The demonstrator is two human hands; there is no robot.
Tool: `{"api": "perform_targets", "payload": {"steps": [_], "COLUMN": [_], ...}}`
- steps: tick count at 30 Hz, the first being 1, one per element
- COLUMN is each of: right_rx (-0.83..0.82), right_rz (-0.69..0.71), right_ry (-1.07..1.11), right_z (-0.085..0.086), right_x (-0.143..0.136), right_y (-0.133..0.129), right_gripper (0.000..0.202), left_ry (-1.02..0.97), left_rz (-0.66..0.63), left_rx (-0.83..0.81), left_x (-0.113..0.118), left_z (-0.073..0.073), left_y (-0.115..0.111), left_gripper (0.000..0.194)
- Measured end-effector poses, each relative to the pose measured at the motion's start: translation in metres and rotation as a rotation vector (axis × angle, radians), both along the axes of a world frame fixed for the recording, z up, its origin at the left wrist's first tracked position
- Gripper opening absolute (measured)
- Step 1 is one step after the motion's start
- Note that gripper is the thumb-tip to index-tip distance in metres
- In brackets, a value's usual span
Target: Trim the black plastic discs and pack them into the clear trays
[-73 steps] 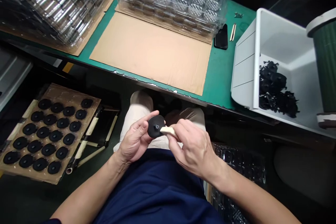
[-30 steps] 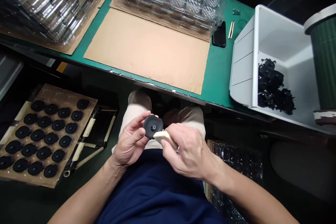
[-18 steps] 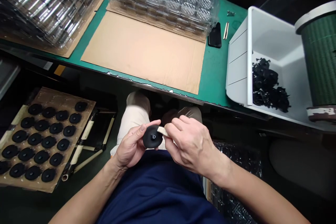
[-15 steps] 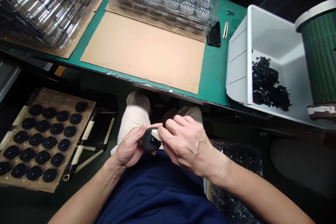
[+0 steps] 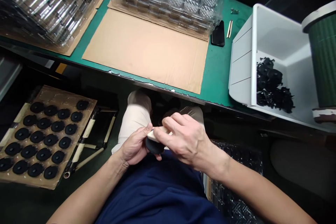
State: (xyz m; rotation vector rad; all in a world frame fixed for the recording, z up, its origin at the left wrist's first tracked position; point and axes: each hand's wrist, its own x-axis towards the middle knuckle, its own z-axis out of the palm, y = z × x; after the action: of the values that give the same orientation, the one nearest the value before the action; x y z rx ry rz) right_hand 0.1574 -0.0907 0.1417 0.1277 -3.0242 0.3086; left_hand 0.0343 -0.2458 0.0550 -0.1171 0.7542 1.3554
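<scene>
Above my lap, my left hand (image 5: 137,145) grips a round black disc-like part (image 5: 154,146) by its edge. My right hand (image 5: 181,141) is closed around a flat, pale, wood-coloured stick (image 5: 154,134), whose tip lies against the top of the black part. The stick and my right fingers cover much of the disc's face. To the lower left, a clear tray on brown cardboard (image 5: 47,92) bears rows of similar black discs (image 5: 49,140).
A bare cardboard sheet (image 5: 141,49) lies on the green table (image 5: 217,80). Stacked clear trays (image 5: 183,10) stand behind it, more (image 5: 63,10) at left. A phone (image 5: 218,34) and pale sticks (image 5: 229,29) lie near a grey bin (image 5: 243,63) holding black scraps (image 5: 273,84).
The black disc has tilted so its face is less visible, and the stick has swung across its top edge. Both hands have shifted slightly. The whole view has moved a little.
</scene>
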Motion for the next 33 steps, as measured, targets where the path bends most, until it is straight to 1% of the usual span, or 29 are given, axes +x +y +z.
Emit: {"api": "perform_targets", "payload": {"steps": [1,2,3,4,6,7,8,10,11,12,14,16,18,21,22,25,26,29,30,33], "right_rx": [0.009,0.008,-0.006,-0.037,-0.182,-0.282,-0.38,-0.523,-0.548,-0.537,-0.457,-0.383,-0.404,-0.495,-0.487,-0.406,-0.41,-0.468,-0.462,-0.386], "right_rz": [0.049,0.063,0.029,-0.049,-0.246,-0.324,-0.369,-0.371,-0.354,-0.345,-0.357,-0.394,-0.38,-0.291,-0.289,-0.356,-0.351,-0.232,-0.216,-0.273], "right_ry": [0.027,0.052,0.072,0.077,0.037,0.015,-0.002,-0.004,0.011,0.025,0.04,0.055,0.056,0.03,0.034,0.073,0.072,0.032,0.029,0.041], "right_z": [0.0,0.0,-0.001,-0.002,-0.005,-0.006,-0.006,-0.007,-0.007,-0.008,-0.008,-0.008,-0.007,-0.005,-0.005,-0.008,-0.009,-0.011,-0.011,-0.01], "right_x": [-0.002,-0.003,-0.004,-0.004,-0.002,0.0,0.001,0.002,0.001,0.001,-0.001,-0.001,0.0,0.001,0.001,0.0,0.0,0.001,0.002,0.004], "right_y": [0.001,0.001,0.001,-0.001,-0.005,-0.008,-0.011,-0.016,-0.017,-0.018,-0.016,-0.014,-0.012,-0.011,-0.01,-0.008,-0.007,-0.006,-0.005,-0.002], "right_gripper": [0.019,0.018,0.014,0.014,0.024,0.027,0.027,0.026,0.026,0.026,0.027,0.027,0.027,0.026,0.026,0.026,0.026,0.026,0.025,0.025], "left_ry": [-0.035,-0.06,-0.065,-0.046,0.049,0.11,0.169,0.262,0.294,0.316,0.335,0.336,0.331,0.313,0.307,0.291,0.282,0.25,0.242,0.232], "left_rz": [0.005,0.04,0.101,0.176,0.315,0.358,0.383,0.413,0.433,0.453,0.479,0.468,0.456,0.452,0.448,0.433,0.427,0.405,0.393,0.359], "left_rx": [0.014,0.022,0.026,0.029,0.045,0.06,0.075,0.111,0.127,0.143,0.166,0.159,0.148,0.152,0.154,0.129,0.113,0.085,0.083,0.065], "left_x": [0.001,0.001,0.001,0.001,-0.001,-0.002,-0.003,-0.004,-0.004,-0.004,-0.004,-0.004,-0.005,-0.005,-0.005,-0.006,-0.006,-0.007,-0.007,-0.007], "left_z": [-0.001,-0.002,-0.001,0.0,0.004,0.006,0.008,0.012,0.014,0.014,0.015,0.015,0.016,0.017,0.018,0.018,0.017,0.016,0.016,0.016], "left_y": [0.0,-0.001,-0.001,0.0,0.001,0.002,0.002,0.003,0.004,0.003,0.003,0.002,0.001,0.0,-0.001,-0.002,-0.002,-0.003,-0.004,-0.004], "left_gripper": [0.042,0.039,0.035,0.034,0.04,0.045,0.048,0.05,0.049,0.048,0.045,0.044,0.044,0.043,0.042,0.041,0.04,0.039,0.039,0.039]}}
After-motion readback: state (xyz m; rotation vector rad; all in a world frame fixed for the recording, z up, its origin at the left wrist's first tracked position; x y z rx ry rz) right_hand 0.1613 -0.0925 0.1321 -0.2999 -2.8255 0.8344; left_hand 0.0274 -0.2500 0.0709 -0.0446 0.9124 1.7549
